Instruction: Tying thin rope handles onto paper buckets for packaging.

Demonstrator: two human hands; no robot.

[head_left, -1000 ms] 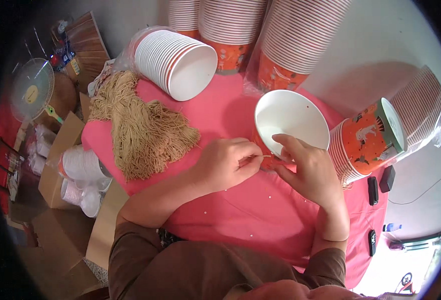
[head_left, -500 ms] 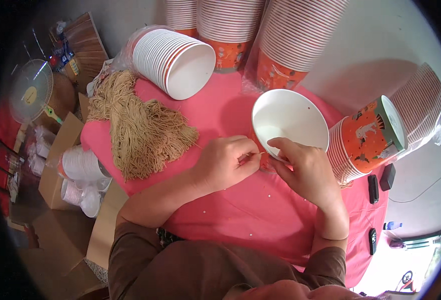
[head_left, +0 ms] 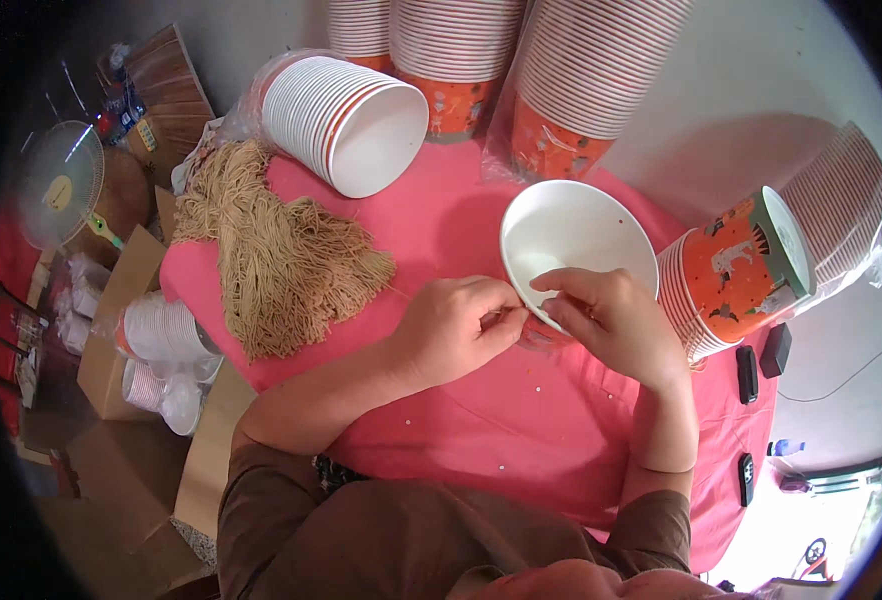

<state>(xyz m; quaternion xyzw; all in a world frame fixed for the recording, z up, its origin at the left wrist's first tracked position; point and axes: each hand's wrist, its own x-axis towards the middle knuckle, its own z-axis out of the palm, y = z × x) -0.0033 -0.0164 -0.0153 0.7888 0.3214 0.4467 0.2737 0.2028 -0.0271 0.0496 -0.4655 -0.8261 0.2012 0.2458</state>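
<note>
Head view. Your left hand [head_left: 456,330] and right hand [head_left: 611,320] meet at the near rim of the white paper bowl [head_left: 576,235], fingertips of both pinched together on something small there; what it is, you cannot tell. The bowl stands upright on the pink table [head_left: 521,430]. Left of the bowl: a heap of dry noodles [head_left: 281,260]. Beyond and left of it, a sleeve of white bowls [head_left: 346,120] lies on its side. Just right, a stack of orange cups [head_left: 736,265] lies tipped.
</note>
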